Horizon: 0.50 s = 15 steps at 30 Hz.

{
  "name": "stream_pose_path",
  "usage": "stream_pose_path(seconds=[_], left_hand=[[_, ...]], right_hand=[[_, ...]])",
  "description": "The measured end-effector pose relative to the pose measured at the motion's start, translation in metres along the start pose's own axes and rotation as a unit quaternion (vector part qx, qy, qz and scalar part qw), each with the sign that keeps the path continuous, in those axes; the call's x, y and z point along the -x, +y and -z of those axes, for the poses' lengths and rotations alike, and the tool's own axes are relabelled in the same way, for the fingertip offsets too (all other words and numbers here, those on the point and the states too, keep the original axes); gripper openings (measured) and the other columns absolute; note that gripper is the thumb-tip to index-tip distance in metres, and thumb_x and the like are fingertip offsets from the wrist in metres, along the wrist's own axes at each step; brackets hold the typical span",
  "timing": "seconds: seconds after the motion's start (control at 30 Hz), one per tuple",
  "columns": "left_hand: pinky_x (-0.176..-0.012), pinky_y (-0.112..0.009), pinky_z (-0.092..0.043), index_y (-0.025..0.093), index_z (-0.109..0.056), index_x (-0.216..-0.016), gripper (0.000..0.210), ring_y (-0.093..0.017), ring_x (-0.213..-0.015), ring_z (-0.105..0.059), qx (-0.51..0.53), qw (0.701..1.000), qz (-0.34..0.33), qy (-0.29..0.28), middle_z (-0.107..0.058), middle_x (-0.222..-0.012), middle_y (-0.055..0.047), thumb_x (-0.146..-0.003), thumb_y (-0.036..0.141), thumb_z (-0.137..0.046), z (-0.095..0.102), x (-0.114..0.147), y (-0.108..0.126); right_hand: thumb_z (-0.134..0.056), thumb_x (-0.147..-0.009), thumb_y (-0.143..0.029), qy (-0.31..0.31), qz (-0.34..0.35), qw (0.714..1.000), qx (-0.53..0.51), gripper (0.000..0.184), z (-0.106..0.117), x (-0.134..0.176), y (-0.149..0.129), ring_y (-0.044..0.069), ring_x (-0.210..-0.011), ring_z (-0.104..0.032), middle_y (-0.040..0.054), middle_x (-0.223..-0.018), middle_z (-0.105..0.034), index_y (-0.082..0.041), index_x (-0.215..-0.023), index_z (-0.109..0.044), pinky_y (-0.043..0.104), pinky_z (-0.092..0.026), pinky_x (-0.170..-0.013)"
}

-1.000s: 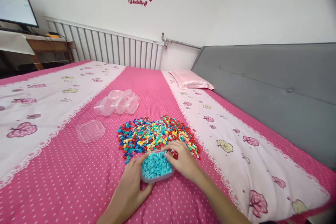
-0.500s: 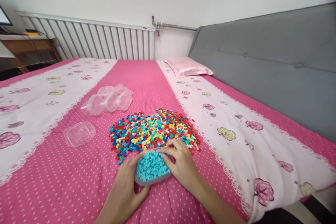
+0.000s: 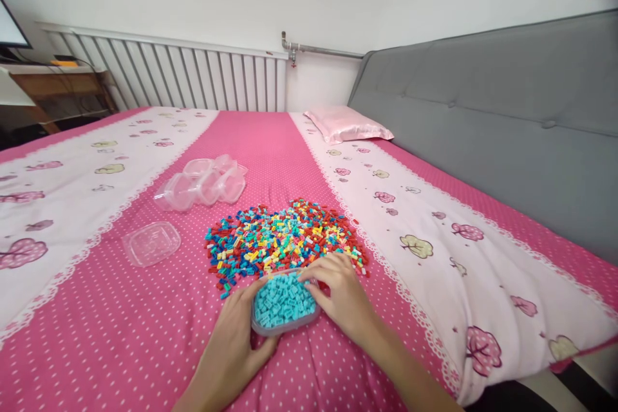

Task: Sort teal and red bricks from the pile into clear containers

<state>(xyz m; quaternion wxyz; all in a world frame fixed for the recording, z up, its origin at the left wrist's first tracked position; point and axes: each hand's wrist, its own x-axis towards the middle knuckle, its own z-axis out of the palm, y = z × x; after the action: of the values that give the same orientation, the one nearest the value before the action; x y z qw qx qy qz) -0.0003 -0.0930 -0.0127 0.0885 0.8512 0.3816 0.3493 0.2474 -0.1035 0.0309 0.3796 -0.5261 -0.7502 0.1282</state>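
A clear plastic container (image 3: pixel 273 331) filled with light-blue toy bricks (image 3: pixel 282 299) sits on the bed before me, its top uncovered. My left hand (image 3: pixel 239 331) grips its left side, the thumb along the near edge and the fingers around the far left corner. Over the right rim bends my right hand (image 3: pixel 338 293), gripping that side, with a fingertip at the bricks by the far right corner. Just beyond the container spreads a heap of small mixed-colour toy bricks (image 3: pixel 275 238), in red, blue, yellow, white and green.
A clear lid (image 3: pixel 152 244) lies flat to the left of the heap. Behind it stand several clear containers (image 3: pixel 203 183) grouped together. A pink pillow (image 3: pixel 345 123) rests near the grey headboard (image 3: pixel 483 77). A white radiator (image 3: pixel 183 71) runs along the wall.
My right hand's fingers have shifted slightly right and flattened over the container's rim. My left hand keeps its grip. The whole view has shifted slightly.
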Motion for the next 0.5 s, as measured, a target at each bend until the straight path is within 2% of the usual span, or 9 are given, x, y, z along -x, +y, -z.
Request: stream_pose_path(seconds=[0.27,0.37,0.5], left_hand=[[-0.098,-0.048,-0.059,0.025,-0.04,-0.152,0.068,-0.035,-0.123,-0.067,0.003,1.0,0.0,-0.001,-0.065,-0.139,-0.013,-0.088,0.023,-0.065,-0.0008,0.0002,0.0001],[-0.098,-0.048,-0.059,0.026,-0.04,-0.152,0.069,-0.035,-0.124,-0.067,0.005,1.0,0.003,-0.004,-0.065,-0.139,-0.013,-0.088,0.022,-0.065,-0.0004,0.0008,-0.0002],[-0.099,-0.047,-0.059,0.026,-0.04,-0.152,0.07,-0.034,-0.123,-0.067,0.005,1.0,0.004,-0.004,-0.065,-0.139,-0.013,-0.086,0.021,-0.065,0.0001,0.0014,-0.0002]], right_hand=[[-0.074,-0.092,-0.013,0.007,-0.019,1.0,0.006,0.027,-0.0032,0.0016,0.0006,0.023,-0.094,-0.068,-0.0005,-0.098,-0.08,-0.034,-0.109,-0.078,0.044,-0.041,-0.1],[-0.075,-0.092,-0.015,0.009,-0.025,1.0,0.006,0.026,-0.0029,0.0022,0.0014,0.023,-0.091,-0.067,-0.0005,-0.096,-0.079,-0.034,-0.109,-0.078,0.043,-0.043,-0.098],[-0.079,-0.091,-0.02,0.027,-0.043,0.999,0.009,0.015,0.0011,0.003,0.0049,0.025,-0.095,-0.065,0.0011,-0.093,-0.076,-0.031,-0.1,-0.078,0.04,-0.046,-0.091]])
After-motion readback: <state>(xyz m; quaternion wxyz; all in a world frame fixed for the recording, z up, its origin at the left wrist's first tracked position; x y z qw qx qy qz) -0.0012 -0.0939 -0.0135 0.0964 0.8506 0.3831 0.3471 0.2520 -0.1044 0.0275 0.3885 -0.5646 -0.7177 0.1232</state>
